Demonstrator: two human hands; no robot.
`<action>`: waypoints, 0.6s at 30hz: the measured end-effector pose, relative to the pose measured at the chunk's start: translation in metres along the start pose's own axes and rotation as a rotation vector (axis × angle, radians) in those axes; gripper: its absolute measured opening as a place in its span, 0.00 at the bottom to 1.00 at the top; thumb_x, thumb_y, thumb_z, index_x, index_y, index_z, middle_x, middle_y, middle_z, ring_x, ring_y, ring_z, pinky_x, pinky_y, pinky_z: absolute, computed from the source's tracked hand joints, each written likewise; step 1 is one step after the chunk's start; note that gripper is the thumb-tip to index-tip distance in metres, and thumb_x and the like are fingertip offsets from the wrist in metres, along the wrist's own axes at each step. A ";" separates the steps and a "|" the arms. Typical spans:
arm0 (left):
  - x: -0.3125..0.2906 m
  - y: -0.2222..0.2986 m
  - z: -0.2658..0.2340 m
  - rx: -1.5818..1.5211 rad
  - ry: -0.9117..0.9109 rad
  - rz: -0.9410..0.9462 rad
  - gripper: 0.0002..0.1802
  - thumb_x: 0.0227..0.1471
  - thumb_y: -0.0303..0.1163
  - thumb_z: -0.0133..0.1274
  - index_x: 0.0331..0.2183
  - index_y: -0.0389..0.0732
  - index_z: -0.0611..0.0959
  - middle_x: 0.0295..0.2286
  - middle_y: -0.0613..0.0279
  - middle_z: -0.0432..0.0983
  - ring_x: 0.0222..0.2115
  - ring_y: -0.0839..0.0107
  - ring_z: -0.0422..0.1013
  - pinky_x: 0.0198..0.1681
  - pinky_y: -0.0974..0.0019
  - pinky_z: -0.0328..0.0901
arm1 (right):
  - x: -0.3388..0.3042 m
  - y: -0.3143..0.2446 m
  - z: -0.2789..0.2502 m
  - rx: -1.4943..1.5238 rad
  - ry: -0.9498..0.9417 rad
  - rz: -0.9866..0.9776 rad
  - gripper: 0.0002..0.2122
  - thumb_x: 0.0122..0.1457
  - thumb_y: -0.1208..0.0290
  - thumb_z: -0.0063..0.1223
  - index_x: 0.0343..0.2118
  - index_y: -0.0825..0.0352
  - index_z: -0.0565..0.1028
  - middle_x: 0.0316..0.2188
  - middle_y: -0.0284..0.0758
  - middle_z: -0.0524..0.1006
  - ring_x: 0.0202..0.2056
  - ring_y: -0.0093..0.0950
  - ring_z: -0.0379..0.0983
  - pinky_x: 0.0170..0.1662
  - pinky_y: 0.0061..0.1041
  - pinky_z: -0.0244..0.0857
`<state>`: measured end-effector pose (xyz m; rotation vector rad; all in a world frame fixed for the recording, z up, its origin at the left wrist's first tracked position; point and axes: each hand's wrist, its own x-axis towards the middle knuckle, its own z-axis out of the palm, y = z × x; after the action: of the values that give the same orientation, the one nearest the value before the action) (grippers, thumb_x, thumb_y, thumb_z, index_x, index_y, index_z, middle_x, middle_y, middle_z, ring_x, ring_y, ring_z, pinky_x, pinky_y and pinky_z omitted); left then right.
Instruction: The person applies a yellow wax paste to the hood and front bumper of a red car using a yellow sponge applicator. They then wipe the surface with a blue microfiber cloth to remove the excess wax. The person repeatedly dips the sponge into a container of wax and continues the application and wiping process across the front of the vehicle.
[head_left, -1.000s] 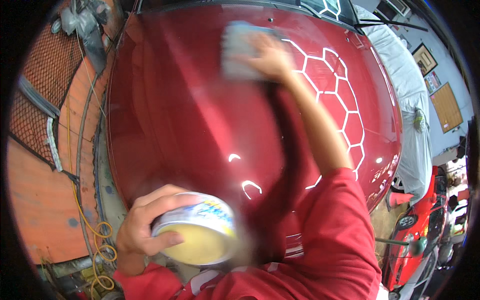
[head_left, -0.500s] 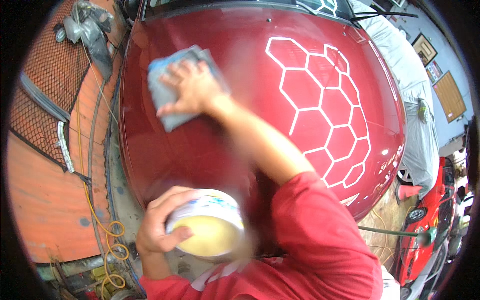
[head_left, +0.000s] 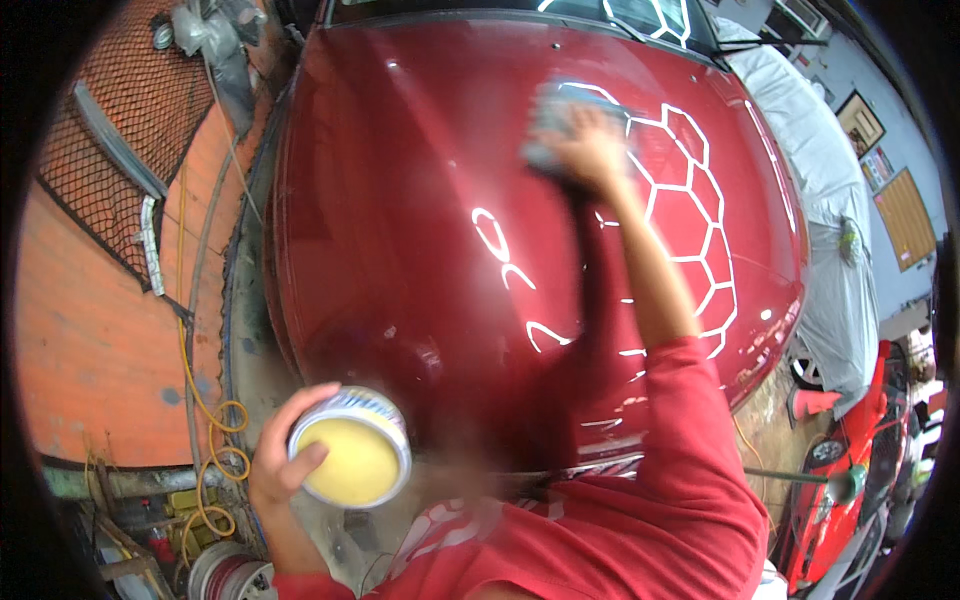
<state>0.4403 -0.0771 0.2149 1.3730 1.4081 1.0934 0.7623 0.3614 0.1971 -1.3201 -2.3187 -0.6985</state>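
A right hand (head_left: 592,145), blurred, lies spread with its palm down on a gray-blue cloth (head_left: 546,128) toward the upper middle of a glossy red car hood (head_left: 370,200), the cloth flat beneath the fingers. The left hand (head_left: 272,458) grips a round, open tin (head_left: 404,440) of pale yellow paste (head_left: 350,465) near the hood's front edge, fingers around the wall and thumb over the rim, the mouth tilted toward the wearer. Any grit caught under the cloth could scratch the gleaming paint. With the tin held one-handed by its side, a slipping thumb could drop it or knock its rim against the bodywork. Leaning far across, the wearer's red sleeve (head_left: 690,430) could brush and smear the surface. White hexagonal reflections (head_left: 715,250) glare at right and might hide missed patches. Beyond stand a car under a silvery cover (head_left: 835,200) and a bright red car (head_left: 850,445); at left, a yellow hose (head_left: 190,370) hangs in coils beside an orange panel (head_left: 100,340), a possible snag for feet.
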 end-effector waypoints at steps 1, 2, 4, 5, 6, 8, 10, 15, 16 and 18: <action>0.022 0.006 0.009 0.008 -0.104 0.096 0.40 0.47 0.48 0.60 0.54 0.30 0.72 0.46 0.49 0.74 0.47 0.62 0.71 0.53 0.64 0.62 | 0.001 -0.068 -0.011 0.359 -0.105 0.099 0.30 0.57 0.44 0.52 0.57 0.61 0.71 0.60 0.39 0.67 0.63 0.40 0.59 0.64 0.47 0.50; 0.047 0.012 0.021 0.020 -0.213 0.193 0.39 0.47 0.46 0.60 0.54 0.30 0.73 0.46 0.49 0.74 0.47 0.62 0.71 0.52 0.64 0.63 | -0.004 -0.121 -0.013 0.534 -0.034 -0.052 0.29 0.54 0.46 0.54 0.56 0.58 0.72 0.60 0.36 0.68 0.63 0.38 0.59 0.64 0.46 0.50; 0.085 0.032 0.053 0.008 -0.339 0.281 0.35 0.48 0.42 0.60 0.53 0.30 0.73 0.45 0.50 0.73 0.45 0.62 0.71 0.51 0.63 0.63 | -0.020 -0.197 -0.046 0.608 -0.012 -0.383 0.26 0.50 0.51 0.58 0.53 0.52 0.76 0.59 0.30 0.70 0.62 0.33 0.61 0.65 0.47 0.49; 0.096 0.039 0.064 0.003 -0.381 0.308 0.34 0.48 0.40 0.59 0.53 0.31 0.73 0.45 0.50 0.73 0.45 0.62 0.71 0.51 0.63 0.63 | -0.022 -0.207 -0.044 0.671 0.016 -0.433 0.25 0.50 0.52 0.59 0.53 0.51 0.76 0.58 0.30 0.71 0.62 0.32 0.61 0.65 0.48 0.49; 0.102 0.045 0.070 0.000 -0.421 0.334 0.33 0.48 0.39 0.58 0.53 0.31 0.73 0.45 0.50 0.73 0.45 0.62 0.71 0.51 0.64 0.63 | -0.023 -0.210 -0.039 0.737 0.046 -0.484 0.24 0.50 0.52 0.59 0.52 0.49 0.77 0.58 0.29 0.71 0.62 0.31 0.61 0.64 0.50 0.49; 0.090 0.043 0.058 0.096 -0.344 0.274 0.42 0.47 0.55 0.58 0.52 0.29 0.74 0.44 0.48 0.73 0.44 0.60 0.70 0.50 0.62 0.63 | -0.008 -0.159 -0.024 0.729 -0.016 -0.327 0.22 0.51 0.57 0.58 0.51 0.51 0.77 0.56 0.31 0.73 0.57 0.35 0.67 0.63 0.41 0.56; 0.054 0.027 0.022 0.035 -0.197 0.091 0.39 0.47 0.48 0.58 0.54 0.30 0.73 0.49 0.47 0.72 0.49 0.59 0.70 0.55 0.60 0.61 | 0.008 -0.042 0.008 0.572 -0.055 0.041 0.23 0.49 0.57 0.61 0.50 0.56 0.77 0.51 0.38 0.77 0.51 0.37 0.73 0.54 0.37 0.66; -0.053 -0.027 -0.050 0.051 0.449 -0.170 0.41 0.48 0.48 0.58 0.57 0.30 0.69 0.52 0.49 0.70 0.54 0.60 0.66 0.59 0.59 0.59 | 0.019 0.170 0.010 0.134 -0.069 0.463 0.19 0.54 0.51 0.55 0.46 0.53 0.79 0.43 0.40 0.81 0.45 0.35 0.78 0.47 0.40 0.71; -0.057 -0.018 -0.058 0.095 0.463 -0.192 0.41 0.48 0.48 0.58 0.57 0.30 0.69 0.52 0.49 0.70 0.54 0.60 0.66 0.59 0.59 0.58 | 0.048 0.133 0.004 0.274 -0.085 0.471 0.19 0.54 0.51 0.55 0.46 0.52 0.79 0.43 0.39 0.81 0.45 0.36 0.78 0.47 0.40 0.71; -0.030 0.000 -0.051 0.168 0.433 -0.173 0.42 0.48 0.50 0.58 0.56 0.30 0.70 0.51 0.48 0.70 0.53 0.60 0.67 0.58 0.60 0.60 | 0.093 0.028 0.008 0.335 0.045 0.194 0.17 0.57 0.53 0.53 0.44 0.59 0.79 0.39 0.43 0.82 0.38 0.40 0.80 0.41 0.40 0.73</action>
<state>0.3919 -0.1077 0.2271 1.1409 1.9312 1.2264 0.7410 0.4419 0.2489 -1.3305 -2.1196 -0.2616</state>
